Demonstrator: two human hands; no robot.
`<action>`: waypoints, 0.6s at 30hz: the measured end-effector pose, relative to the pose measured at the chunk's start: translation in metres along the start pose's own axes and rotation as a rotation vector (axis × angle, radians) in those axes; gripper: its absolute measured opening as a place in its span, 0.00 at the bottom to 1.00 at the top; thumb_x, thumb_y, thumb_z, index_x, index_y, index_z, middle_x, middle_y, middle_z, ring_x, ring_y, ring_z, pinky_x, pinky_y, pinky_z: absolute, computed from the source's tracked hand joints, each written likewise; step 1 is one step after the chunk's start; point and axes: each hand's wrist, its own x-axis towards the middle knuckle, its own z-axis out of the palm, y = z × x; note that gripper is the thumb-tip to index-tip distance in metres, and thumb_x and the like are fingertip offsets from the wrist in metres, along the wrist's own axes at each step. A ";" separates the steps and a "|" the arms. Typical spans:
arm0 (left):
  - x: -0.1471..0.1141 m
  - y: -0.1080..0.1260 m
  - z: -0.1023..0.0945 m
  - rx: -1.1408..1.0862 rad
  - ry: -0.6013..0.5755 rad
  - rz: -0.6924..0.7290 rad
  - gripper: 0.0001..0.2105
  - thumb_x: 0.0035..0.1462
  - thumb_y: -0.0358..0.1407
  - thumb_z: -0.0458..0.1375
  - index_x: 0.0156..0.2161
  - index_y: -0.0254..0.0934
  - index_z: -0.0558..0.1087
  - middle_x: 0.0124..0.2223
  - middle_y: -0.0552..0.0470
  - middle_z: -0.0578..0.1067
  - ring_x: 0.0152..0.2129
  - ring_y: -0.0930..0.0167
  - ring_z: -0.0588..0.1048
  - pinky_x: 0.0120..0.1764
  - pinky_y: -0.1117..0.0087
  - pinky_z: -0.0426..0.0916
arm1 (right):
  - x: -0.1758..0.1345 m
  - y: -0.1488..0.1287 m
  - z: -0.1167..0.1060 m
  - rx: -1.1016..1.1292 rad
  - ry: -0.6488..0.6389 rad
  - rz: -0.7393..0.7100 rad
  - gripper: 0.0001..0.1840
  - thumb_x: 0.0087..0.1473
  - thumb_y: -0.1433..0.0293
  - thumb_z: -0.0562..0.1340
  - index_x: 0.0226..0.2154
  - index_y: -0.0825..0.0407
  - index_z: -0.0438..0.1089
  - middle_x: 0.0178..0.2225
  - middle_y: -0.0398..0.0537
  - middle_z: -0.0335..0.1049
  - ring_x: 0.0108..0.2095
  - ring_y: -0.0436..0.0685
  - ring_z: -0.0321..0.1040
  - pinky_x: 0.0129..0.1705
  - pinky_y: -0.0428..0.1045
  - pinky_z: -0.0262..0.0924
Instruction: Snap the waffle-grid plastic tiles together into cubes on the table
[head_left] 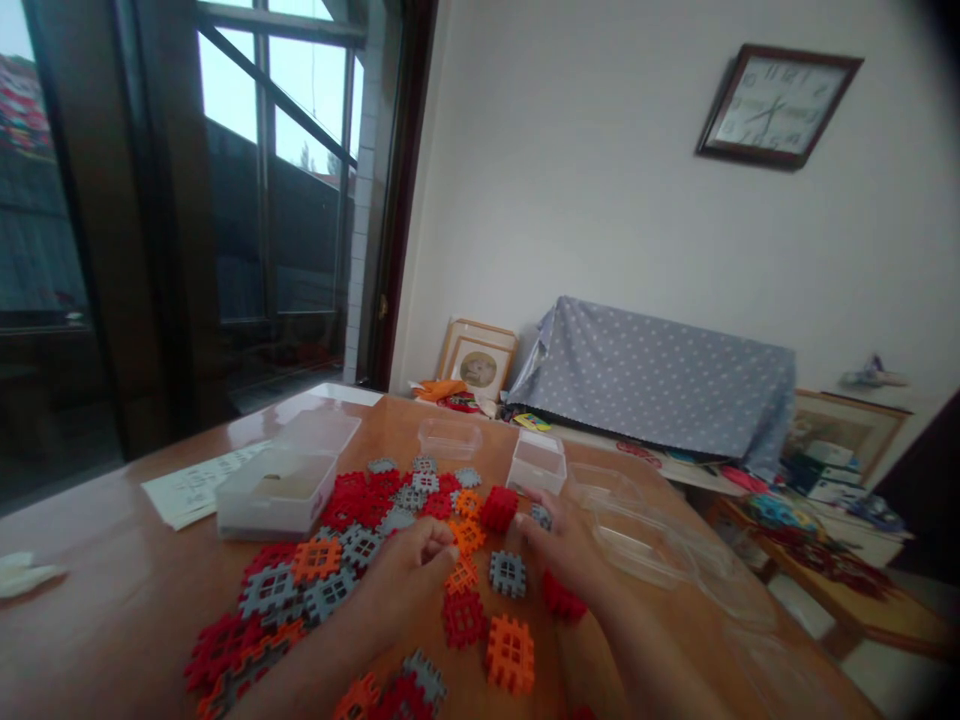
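My left hand (416,565) is curled closed over the pile of plastic interlocking tiles. Whatever its fingers hold, if anything, is hidden; an orange tile (462,574) shows just below the fingertips. My right hand (561,540) has its thumb and forefinger apart, beside a red block of tiles (499,508). Whether the fingertips touch that block I cannot tell. In the gap between thumb and forefinger shows a grey tile (541,516). Between the hands lie a grey tile (508,574), a red tile (464,618) and an orange tile (511,653). A red piece (562,597) is partly under my right forearm.
Left of the pile stands a clear plastic box (274,505), beside paper sheets (187,490). A white box (537,460) is beyond my right hand. Clear containers (637,545) and lids stand on the right of the brown table (112,540). Red and grey tiles (274,590) spread leftward.
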 end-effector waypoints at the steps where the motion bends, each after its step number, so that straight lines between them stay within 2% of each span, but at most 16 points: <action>1: -0.001 -0.002 0.002 0.025 -0.006 0.018 0.09 0.55 0.41 0.54 0.35 0.37 0.69 0.30 0.55 0.72 0.30 0.69 0.70 0.33 0.71 0.62 | -0.011 -0.007 -0.001 0.051 -0.011 -0.008 0.24 0.57 0.61 0.61 0.54 0.50 0.72 0.55 0.54 0.73 0.56 0.65 0.68 0.59 0.61 0.59; 6: -0.002 -0.019 0.011 0.235 -0.084 0.054 0.10 0.55 0.39 0.53 0.40 0.39 0.71 0.37 0.52 0.78 0.37 0.66 0.75 0.39 0.70 0.64 | -0.066 -0.036 -0.002 0.174 -0.086 0.067 0.23 0.55 0.62 0.64 0.53 0.49 0.73 0.54 0.54 0.73 0.56 0.65 0.67 0.59 0.60 0.58; 10: -0.005 -0.017 0.012 0.450 -0.129 0.086 0.10 0.54 0.39 0.55 0.40 0.40 0.73 0.40 0.51 0.79 0.40 0.65 0.75 0.40 0.70 0.64 | -0.096 -0.046 -0.002 0.206 -0.159 0.085 0.24 0.55 0.64 0.64 0.55 0.46 0.72 0.55 0.51 0.72 0.56 0.65 0.66 0.59 0.59 0.58; 14: -0.012 -0.004 0.012 0.596 -0.185 0.118 0.11 0.51 0.37 0.57 0.40 0.41 0.74 0.42 0.50 0.79 0.42 0.63 0.75 0.41 0.69 0.63 | -0.108 -0.043 0.002 0.285 -0.094 0.119 0.23 0.55 0.63 0.64 0.54 0.48 0.72 0.54 0.53 0.73 0.55 0.66 0.67 0.57 0.60 0.59; 18: -0.015 -0.002 0.015 0.684 -0.192 0.135 0.10 0.48 0.35 0.58 0.38 0.41 0.75 0.42 0.50 0.79 0.42 0.62 0.75 0.42 0.68 0.63 | -0.111 -0.037 0.009 0.440 -0.025 0.122 0.19 0.57 0.61 0.62 0.49 0.51 0.74 0.47 0.53 0.76 0.47 0.63 0.72 0.50 0.57 0.65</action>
